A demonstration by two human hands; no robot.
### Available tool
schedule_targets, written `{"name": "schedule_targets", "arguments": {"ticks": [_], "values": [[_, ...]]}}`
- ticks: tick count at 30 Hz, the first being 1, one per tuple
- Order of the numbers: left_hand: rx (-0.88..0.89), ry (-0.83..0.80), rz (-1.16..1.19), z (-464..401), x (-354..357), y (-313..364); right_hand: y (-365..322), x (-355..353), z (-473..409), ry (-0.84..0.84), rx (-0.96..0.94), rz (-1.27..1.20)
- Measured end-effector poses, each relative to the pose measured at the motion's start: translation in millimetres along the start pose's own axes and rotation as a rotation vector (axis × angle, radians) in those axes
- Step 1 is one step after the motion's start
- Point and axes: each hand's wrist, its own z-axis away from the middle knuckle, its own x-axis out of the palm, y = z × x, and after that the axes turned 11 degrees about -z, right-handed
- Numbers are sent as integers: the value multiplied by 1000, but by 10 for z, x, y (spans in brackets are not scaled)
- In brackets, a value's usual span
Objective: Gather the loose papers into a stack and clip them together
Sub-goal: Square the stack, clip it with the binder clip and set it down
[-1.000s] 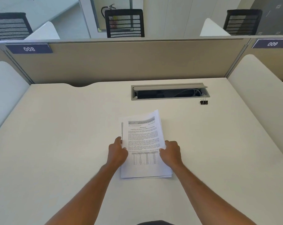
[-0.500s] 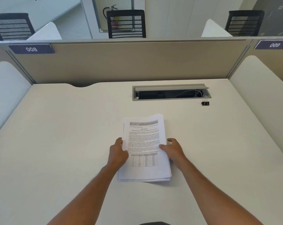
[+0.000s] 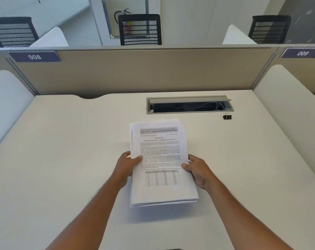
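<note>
Holding the paper stack [image 3: 160,165] by its long edges just above the desk [image 3: 62,159], the left hand [image 3: 126,166] and right hand [image 3: 198,170] pinch it, thumbs on top. The thin, floppy sheets look light and likely to slide apart. The small black binder clip [image 3: 227,116] sits well apart beside the metal cable tray [image 3: 189,105].

Papers [image 3: 160,159]: white printed stack, edges slightly uneven, lifted off desk centre, held at both sides. Clip [image 3: 227,116]: black binder clip, far right, well apart.
</note>
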Motion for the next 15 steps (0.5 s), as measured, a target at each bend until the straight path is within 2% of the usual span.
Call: {"name": "schedule_targets", "arguments": {"ticks": [2,4,11,15], "values": [[68,-110,65,54,-36,103,-41,10,32,-32,-37,12],[168,-119,105,111,-36,197,-107,51,72,-40,-92,79],[535,167,68,403,123,467,-310,222,195,16,-485,194],[572,273,86,477,202,435,-328,279,262,53,-642,164]]}}
